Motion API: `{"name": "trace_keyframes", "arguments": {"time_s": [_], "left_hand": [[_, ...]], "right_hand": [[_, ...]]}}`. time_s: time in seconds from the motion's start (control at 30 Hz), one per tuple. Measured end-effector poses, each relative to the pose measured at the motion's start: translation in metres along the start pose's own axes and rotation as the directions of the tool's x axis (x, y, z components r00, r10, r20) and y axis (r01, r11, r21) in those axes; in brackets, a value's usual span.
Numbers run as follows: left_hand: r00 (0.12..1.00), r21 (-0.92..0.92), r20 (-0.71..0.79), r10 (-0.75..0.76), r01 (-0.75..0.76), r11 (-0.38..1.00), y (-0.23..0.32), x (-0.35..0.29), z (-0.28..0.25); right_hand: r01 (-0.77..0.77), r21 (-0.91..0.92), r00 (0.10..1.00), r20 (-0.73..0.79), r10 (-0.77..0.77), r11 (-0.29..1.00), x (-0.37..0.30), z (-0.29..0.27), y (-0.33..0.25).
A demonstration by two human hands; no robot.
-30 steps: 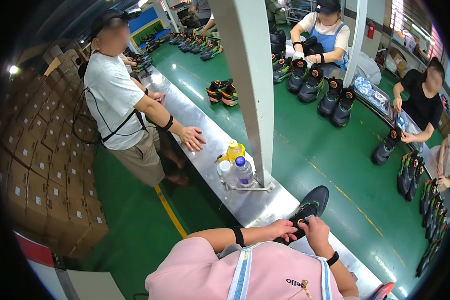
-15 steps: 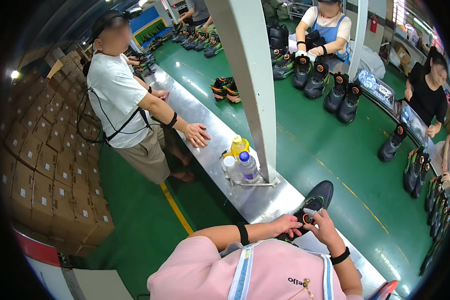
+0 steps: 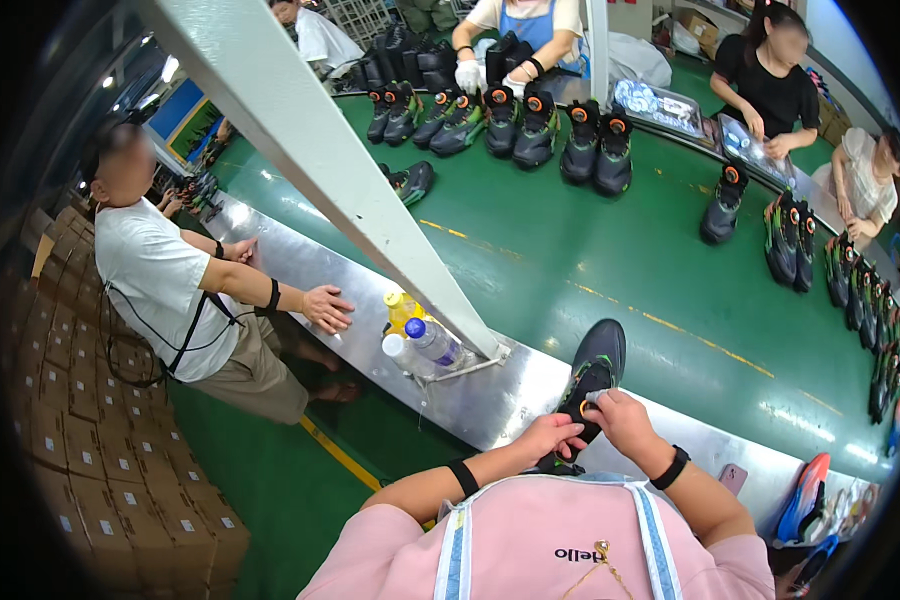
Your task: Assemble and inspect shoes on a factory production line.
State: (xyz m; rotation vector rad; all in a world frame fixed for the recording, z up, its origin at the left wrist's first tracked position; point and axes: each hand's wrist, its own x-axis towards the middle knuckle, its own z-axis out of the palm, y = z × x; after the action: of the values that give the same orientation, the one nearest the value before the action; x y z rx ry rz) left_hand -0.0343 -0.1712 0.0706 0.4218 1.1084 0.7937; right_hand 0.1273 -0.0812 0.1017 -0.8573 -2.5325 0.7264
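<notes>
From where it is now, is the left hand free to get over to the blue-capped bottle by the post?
Probably yes. The left hand grips the dark shoe together with the right hand; the steel ledge between it and the blue-capped bottle looks bare, but it must let go first.

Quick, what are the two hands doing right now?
Left hand: closed on the dark shoe, gripping its near end.
Right hand: fingers curled on the same shoe, by its orange dial.
</notes>
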Motion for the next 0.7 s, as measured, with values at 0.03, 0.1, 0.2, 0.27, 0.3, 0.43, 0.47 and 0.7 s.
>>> {"name": "trace_keyframes", "arguments": {"time_s": [0.03,0.1,0.2,0.27,0.3,0.43,0.47,0.7], "left_hand": [[1.000,0.004,-0.010,-0.002,0.002,1.000,0.001,0.002,0.001],[1.000,0.003,0.002,0.018,-0.018,1.000,-0.001,0.006,-0.001],[1.000,0.029,-0.001,-0.028,0.028,0.999,-0.005,0.006,-0.004],[0.999,-0.057,-0.020,-0.049,0.048,0.997,-0.017,0.018,0.004],[0.999,-0.014,-0.001,-0.039,0.038,0.999,-0.027,0.015,0.010],[1.000,0.040,0.013,-0.017,0.017,0.999,-0.053,0.003,0.039],[0.998,-0.049,-0.013,-0.066,0.065,0.997,-0.061,0.001,0.047],[0.990,-0.129,0.135,-0.035,0.053,0.990,-0.051,0.046,0.088]], "right_hand": [[-0.041,-0.076,0.997,-0.068,0.036,0.996,-0.002,0.002,-0.003],[-0.094,-0.102,0.995,-0.049,0.090,0.990,-0.002,0.002,-0.002],[-0.060,0.121,0.998,0.037,0.056,0.991,-0.001,0.000,0.017],[0.009,0.273,0.995,0.094,-0.036,0.962,-0.009,-0.006,0.035],[-0.015,0.171,0.995,0.102,-0.003,0.985,-0.023,-0.007,0.032],[-0.060,-0.068,0.996,-0.075,0.055,0.996,-0.057,-0.004,0.025],[-0.079,-0.066,0.996,-0.057,0.076,0.995,-0.077,0.001,0.020],[0.051,0.131,0.987,0.147,-0.071,0.990,-0.082,-0.037,0.097]]}}
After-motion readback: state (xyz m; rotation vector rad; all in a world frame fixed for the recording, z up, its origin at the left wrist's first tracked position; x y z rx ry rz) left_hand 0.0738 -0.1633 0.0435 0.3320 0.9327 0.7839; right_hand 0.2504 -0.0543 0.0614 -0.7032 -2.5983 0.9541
